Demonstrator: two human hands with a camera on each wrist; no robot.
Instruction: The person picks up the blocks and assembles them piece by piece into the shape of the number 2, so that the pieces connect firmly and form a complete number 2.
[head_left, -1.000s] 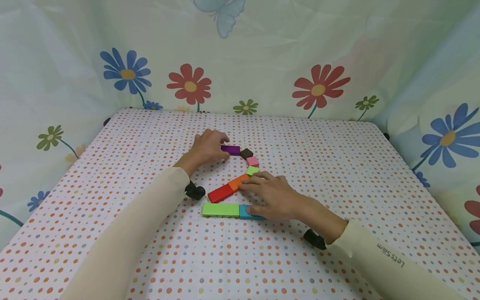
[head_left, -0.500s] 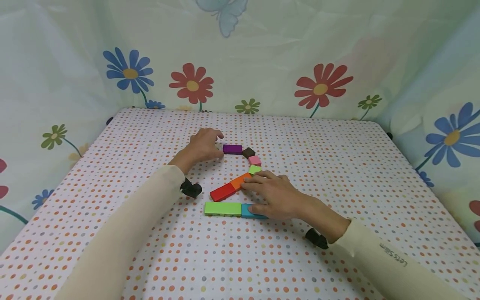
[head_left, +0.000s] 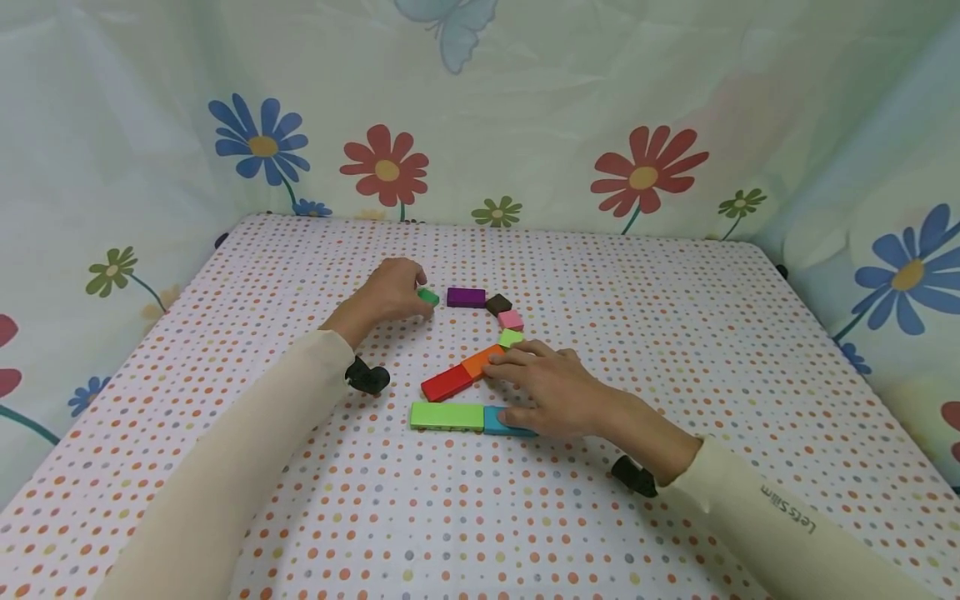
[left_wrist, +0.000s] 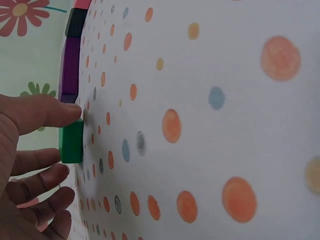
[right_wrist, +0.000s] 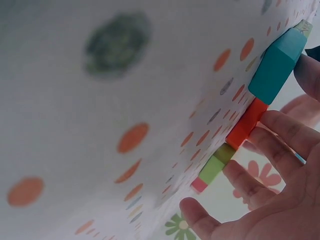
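In the head view my left hand (head_left: pixel 393 289) has its thumb and forefinger about a small green block (head_left: pixel 428 297), pinching it just left of a purple block (head_left: pixel 467 297). The left wrist view shows the thumb at one edge of that block and the other fingers spread apart. My right hand (head_left: pixel 551 392) lies with extended fingers at an orange block (head_left: pixel 482 362) and its thumb on a blue block (head_left: pixel 501 421). Past the purple block curve a dark brown block (head_left: pixel 498 305), a pink block (head_left: pixel 511 320) and a light green block (head_left: pixel 511 337).
A red block (head_left: pixel 447 383) touches the orange one. A long lime block (head_left: pixel 447 416) lies end to end with the blue one. All rest on a dotted tablecloth (head_left: pixel 450 517), with a flowered curtain (head_left: pixel 525 125) behind and at the sides.
My left hand has drawn back leftward from the purple block, and the green block now shows between its thumb and forefinger. The right hand has stayed in place.
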